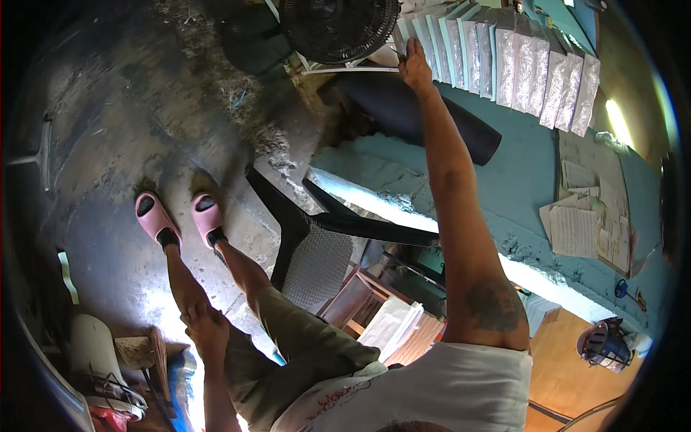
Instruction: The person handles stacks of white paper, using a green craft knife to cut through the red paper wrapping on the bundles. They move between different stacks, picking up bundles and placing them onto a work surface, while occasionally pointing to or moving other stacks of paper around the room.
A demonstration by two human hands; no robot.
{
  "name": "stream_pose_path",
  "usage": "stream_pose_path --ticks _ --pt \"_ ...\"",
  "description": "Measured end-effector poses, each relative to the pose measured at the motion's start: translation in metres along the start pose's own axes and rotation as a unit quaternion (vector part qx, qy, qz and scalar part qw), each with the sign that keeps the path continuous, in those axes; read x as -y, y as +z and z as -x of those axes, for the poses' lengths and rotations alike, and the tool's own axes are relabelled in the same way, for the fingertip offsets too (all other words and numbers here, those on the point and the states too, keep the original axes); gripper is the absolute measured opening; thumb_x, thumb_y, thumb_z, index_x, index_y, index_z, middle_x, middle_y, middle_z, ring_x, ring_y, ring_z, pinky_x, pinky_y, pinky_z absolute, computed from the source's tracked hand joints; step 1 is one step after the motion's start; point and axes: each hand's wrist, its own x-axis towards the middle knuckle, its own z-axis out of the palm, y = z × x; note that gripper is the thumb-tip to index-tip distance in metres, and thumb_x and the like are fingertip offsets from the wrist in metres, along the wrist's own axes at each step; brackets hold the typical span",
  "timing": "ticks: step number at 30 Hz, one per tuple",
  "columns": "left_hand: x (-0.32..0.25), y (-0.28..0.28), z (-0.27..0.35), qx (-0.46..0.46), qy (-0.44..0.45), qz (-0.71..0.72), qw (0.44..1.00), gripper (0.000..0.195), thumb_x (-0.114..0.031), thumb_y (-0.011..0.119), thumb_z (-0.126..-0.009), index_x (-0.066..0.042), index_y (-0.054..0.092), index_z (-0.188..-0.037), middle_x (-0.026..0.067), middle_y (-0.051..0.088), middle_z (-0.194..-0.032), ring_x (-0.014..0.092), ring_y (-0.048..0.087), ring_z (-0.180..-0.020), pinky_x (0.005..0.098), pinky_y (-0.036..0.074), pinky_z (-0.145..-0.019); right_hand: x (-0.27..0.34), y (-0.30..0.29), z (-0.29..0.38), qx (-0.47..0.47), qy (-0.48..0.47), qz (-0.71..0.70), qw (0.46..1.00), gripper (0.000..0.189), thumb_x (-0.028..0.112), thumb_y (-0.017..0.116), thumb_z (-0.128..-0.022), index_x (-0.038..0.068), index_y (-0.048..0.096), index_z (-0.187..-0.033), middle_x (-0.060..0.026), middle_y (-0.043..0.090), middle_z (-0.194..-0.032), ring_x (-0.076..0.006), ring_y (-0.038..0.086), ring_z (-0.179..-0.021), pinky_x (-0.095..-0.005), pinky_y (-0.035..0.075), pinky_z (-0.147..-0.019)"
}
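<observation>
My right arm stretches up to the far wall ledge. There my right hand [415,67] is at the near left end of a row of plastic-wrapped packets [505,59], close beside a black fan [340,29]. A thin dark item shows by its fingers, too small to name, and whether the hand grips it is unclear. My left hand [206,329] rests on my left leg near the knee, fingers bent over it, with nothing seen in it.
A black plastic chair [318,259] stands before a teal ledge [518,140]. On the ledge are a dark cylinder [453,121] and a clipboard with papers [588,216]. A wooden crate [372,291] sits below. A broom [159,356] and a white container [93,345] are at lower left.
</observation>
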Motion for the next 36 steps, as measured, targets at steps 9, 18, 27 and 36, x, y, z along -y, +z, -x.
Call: stream_pose_path --ticks 9,18,27,36 --pt "0.000 -0.041 -0.033 -0.007 0.046 -0.058 0.997 0.037 -0.025 0.067 -0.078 -0.003 0.057 -0.107 0.0163 0.054 -0.109 0.038 0.048 -0.106 0.0524 0.049 -0.080 0.005 0.010 -0.005 0.043 0.030 0.066 0.996 0.072 0.016 0.061 -0.081 -0.006 0.030 -0.142 -0.0280 0.023 -0.151 -0.0429 0.026 -0.139 -0.0458 0.029 -0.114" --pt "0.001 -0.050 -0.044 0.022 0.035 -0.039 0.998 0.032 -0.022 0.067 -0.076 -0.004 0.058 -0.101 0.0157 0.056 -0.108 0.039 0.049 -0.106 0.0519 0.051 -0.079 0.005 -0.052 -0.002 -0.079 -0.027 0.129 0.988 0.068 0.015 0.061 -0.083 -0.002 0.034 -0.143 -0.0215 0.030 -0.151 -0.0381 0.030 -0.138 -0.0445 0.032 -0.111" --pt "0.007 -0.042 -0.049 -0.008 0.036 -0.049 0.998 0.024 -0.019 0.061 -0.077 -0.005 0.059 -0.097 0.0166 0.054 -0.112 0.039 0.049 -0.105 0.0534 0.052 -0.077 0.008 -0.043 -0.002 0.021 0.020 0.151 0.988 0.077 0.016 0.063 -0.080 -0.002 0.028 -0.146 -0.0255 0.024 -0.152 -0.0414 0.015 -0.144 -0.0455 0.032 -0.113" --pt "0.009 -0.040 -0.048 -0.010 0.036 -0.024 0.999 0.022 -0.018 0.060 -0.077 -0.004 0.059 -0.095 0.0172 0.053 -0.114 0.038 0.046 -0.111 0.0540 0.052 -0.078 0.027 -0.101 -0.006 -0.119 0.001 0.052 0.991 0.057 0.010 0.060 -0.082 0.000 0.043 -0.136 -0.0239 0.040 -0.140 -0.0423 0.042 -0.125 -0.0480 0.039 -0.103"
